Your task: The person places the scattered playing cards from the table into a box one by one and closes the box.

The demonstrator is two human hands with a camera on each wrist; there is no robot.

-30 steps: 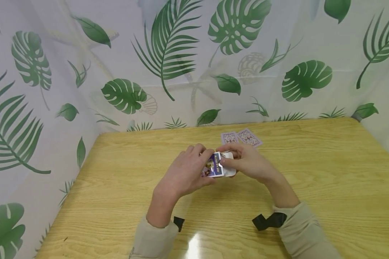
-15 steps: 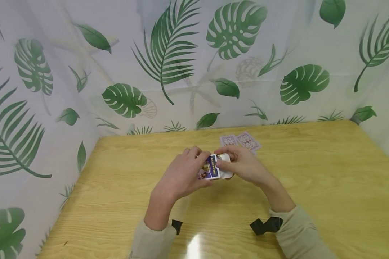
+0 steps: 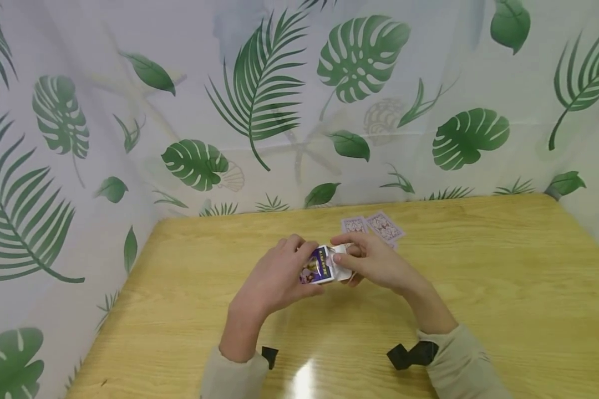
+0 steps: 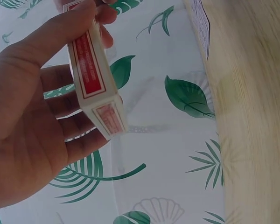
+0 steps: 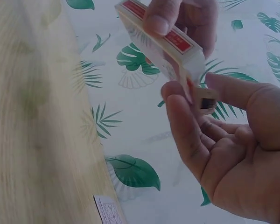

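Note:
A playing-card box point(image 3: 315, 267) with a purple picture face is held above the table in the head view. My left hand point(image 3: 272, 280) grips its left end, thumb along one narrow side and fingers on the opposite side. In the left wrist view the box point(image 4: 91, 70) shows red-and-white narrow sides. At its right end a white flap point(image 3: 343, 259) stands out, and my right hand point(image 3: 381, 265) pinches it between thumb and fingers. The right wrist view has the flap point(image 5: 206, 101) folded out from the box's end. What lies inside the box is hidden.
Several loose playing cards point(image 3: 384, 226) lie back-up near the table's far edge, just behind the right hand. The wooden table point(image 3: 179, 310) meets a leaf-patterned cloth point(image 3: 279, 177) at its back and sides. Black straps point(image 3: 411, 354) hang at both wrists.
The hands and box have shifted slightly left over the table. The right hand keeps its hold at the flap end. The head view has tilted up a little.

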